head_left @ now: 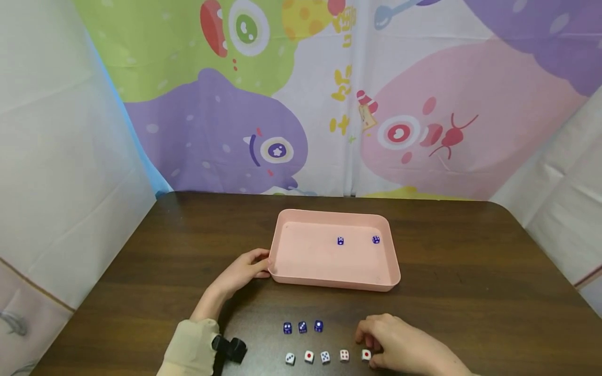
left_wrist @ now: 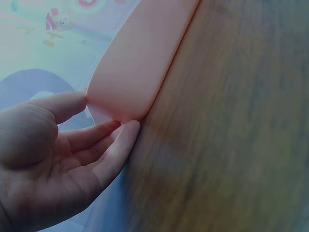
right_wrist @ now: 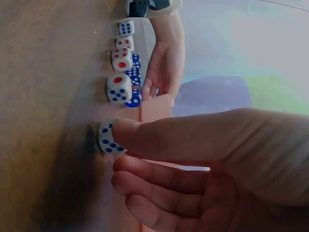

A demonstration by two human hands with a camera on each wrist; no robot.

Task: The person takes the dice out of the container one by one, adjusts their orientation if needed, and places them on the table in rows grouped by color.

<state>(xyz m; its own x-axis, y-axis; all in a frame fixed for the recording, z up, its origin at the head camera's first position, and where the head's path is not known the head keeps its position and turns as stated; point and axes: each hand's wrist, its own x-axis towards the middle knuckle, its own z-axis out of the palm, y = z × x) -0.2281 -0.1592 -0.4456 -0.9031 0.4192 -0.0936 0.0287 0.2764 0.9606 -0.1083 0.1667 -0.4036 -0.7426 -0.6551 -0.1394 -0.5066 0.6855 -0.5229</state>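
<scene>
My left hand (head_left: 244, 269) holds the left end of a shallow pink tray (head_left: 329, 284). In the left wrist view its thumb is at the upper rim, and other fingers lie against the wall. My right hand (head_left: 400, 342) pinches the rightmost white die (head_left: 366, 355), its thumb partly covering the die (right_wrist: 110, 139) in the right wrist view. That die shows a red dot on top and stands at the end of a row with several white dice, among them one white die (head_left: 344, 355) just left of it. Behind that row stand three blue dice (head_left: 303, 327).
Two more blue dice lie inside the tray, one blue die (head_left: 340, 241) near the middle and another (head_left: 375, 239) toward the right wall. A dark wooden table (head_left: 470, 271) bears everything. A cartoon-printed cloth (head_left: 324, 156) hangs behind its far edge, with white cloth at both sides.
</scene>
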